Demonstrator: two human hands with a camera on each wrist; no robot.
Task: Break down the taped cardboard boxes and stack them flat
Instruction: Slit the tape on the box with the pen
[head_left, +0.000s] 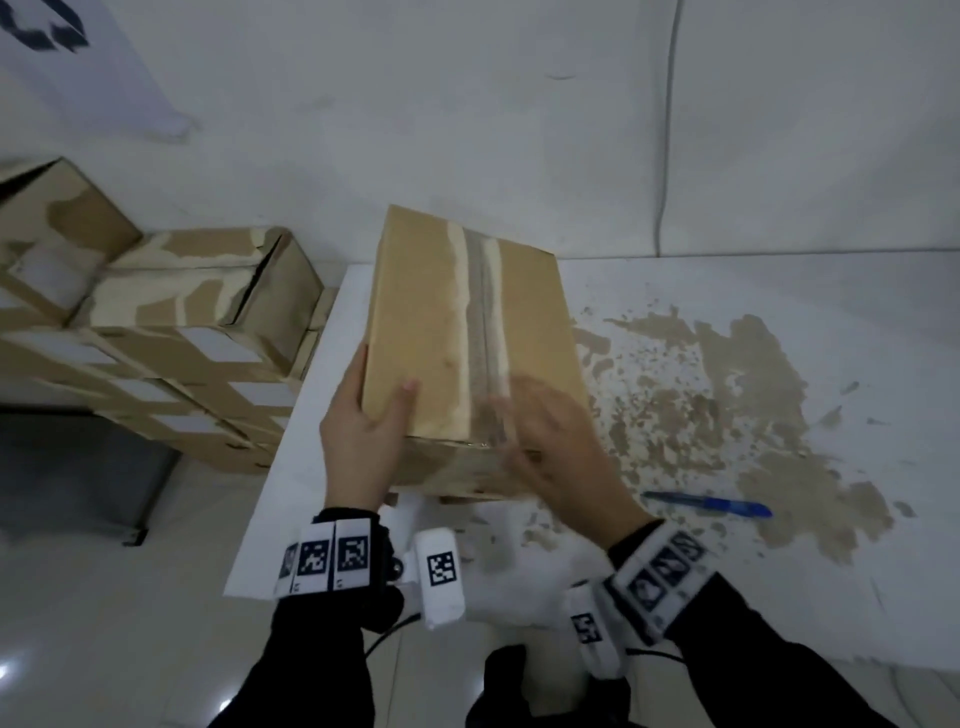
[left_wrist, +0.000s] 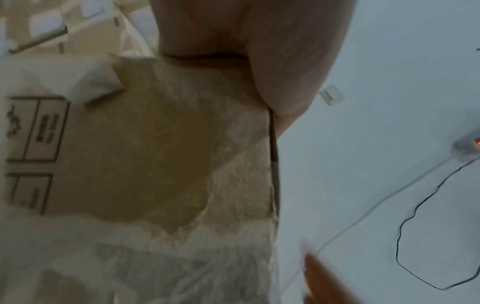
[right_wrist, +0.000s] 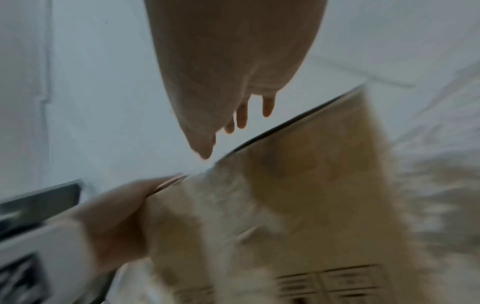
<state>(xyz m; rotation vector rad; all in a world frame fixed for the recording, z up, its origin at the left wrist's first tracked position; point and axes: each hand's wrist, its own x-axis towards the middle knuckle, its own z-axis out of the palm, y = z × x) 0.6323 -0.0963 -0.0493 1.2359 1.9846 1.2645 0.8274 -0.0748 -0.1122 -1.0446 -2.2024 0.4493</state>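
A brown cardboard box (head_left: 426, 322) stands on the white table (head_left: 779, 291), with a strip of tape (head_left: 480, 312) running down the middle of its top. My left hand (head_left: 363, 426) grips the near left corner, thumb on the top and fingers along the left side. In the left wrist view the box's torn, printed front face (left_wrist: 155, 154) fills the frame below the left hand (left_wrist: 272, 61). My right hand (head_left: 550, 441) is blurred over the near right part of the top, beside the tape. The right wrist view shows the right hand's fingers (right_wrist: 241, 117) straight above the box (right_wrist: 311, 185), holding nothing.
A stack of patchy cardboard boxes (head_left: 171, 332) stands left of the table. A blue pen (head_left: 711, 503) lies on the table to the right, among brown torn-paper residue (head_left: 753, 395). A dark grey object (head_left: 67, 467) sits on the floor at the left. The wall is close behind.
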